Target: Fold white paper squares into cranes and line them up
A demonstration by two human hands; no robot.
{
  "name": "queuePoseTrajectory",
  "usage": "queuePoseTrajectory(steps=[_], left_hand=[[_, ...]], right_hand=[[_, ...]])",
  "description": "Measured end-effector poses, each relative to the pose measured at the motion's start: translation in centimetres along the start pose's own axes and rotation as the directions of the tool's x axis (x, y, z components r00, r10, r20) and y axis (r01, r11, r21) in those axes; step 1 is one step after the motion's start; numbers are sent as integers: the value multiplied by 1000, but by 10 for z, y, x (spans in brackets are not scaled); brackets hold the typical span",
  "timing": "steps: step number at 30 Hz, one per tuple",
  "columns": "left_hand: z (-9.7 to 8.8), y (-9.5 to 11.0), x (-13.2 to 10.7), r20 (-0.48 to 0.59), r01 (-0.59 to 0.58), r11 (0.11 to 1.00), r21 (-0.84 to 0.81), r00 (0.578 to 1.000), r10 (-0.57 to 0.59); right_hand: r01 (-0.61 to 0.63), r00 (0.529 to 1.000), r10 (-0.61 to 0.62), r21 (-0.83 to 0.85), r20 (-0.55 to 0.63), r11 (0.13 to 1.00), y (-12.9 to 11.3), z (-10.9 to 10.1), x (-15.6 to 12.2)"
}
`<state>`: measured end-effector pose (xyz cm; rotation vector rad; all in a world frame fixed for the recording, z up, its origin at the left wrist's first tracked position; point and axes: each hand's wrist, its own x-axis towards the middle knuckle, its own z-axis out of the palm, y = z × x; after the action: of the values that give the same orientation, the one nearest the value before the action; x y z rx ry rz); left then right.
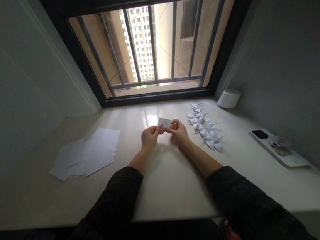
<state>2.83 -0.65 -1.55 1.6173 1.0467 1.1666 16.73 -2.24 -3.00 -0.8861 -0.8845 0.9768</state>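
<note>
- A pale stone countertop is stretching below the window, with loose white paper sheets lying leftward and folded paper cranes lining up rightward.
- The left hand and right hand are both firmly pinching a small folded white paper, holding it steady between them above the countertop's middle.

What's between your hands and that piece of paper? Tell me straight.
Nothing visible stands in the way. The left hand and right hand both already hold the small white paper between their fingers. The row of folded paper cranes lies to the right, apart from the hands.
</note>
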Motion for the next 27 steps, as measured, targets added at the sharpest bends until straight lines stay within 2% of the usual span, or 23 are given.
queuePoseTrajectory(steps=[5, 10, 13, 16, 19, 27], left_hand=[[-2, -5, 3, 0, 13, 999, 38, 1000, -14], [-4, -7, 6, -37, 26, 999, 36, 999, -25], [-6, -4, 5, -85, 10, 996, 86, 996, -3], [-10, 2, 3, -157, -16, 980, 196, 986, 48], [-13, 6, 1, -198, -9, 958, 288, 978, 69], [-12, 2, 1, -209, -36, 910, 412, 969, 133]], right_hand=[[-51, 999, 51, 19, -12, 999, -2, 1, 0], [-50, 999, 50, -30, 14, 998, -4, 0, 0], [-25, 999, 30, -150, 35, 988, -4, -2, -1], [44, 999, -48, -318, -4, 947, -5, -5, -1], [97, 991, -125, -401, -44, 911, -5, -5, -1], [225, 971, -177, -371, 159, 901, -14, 2, -8]])
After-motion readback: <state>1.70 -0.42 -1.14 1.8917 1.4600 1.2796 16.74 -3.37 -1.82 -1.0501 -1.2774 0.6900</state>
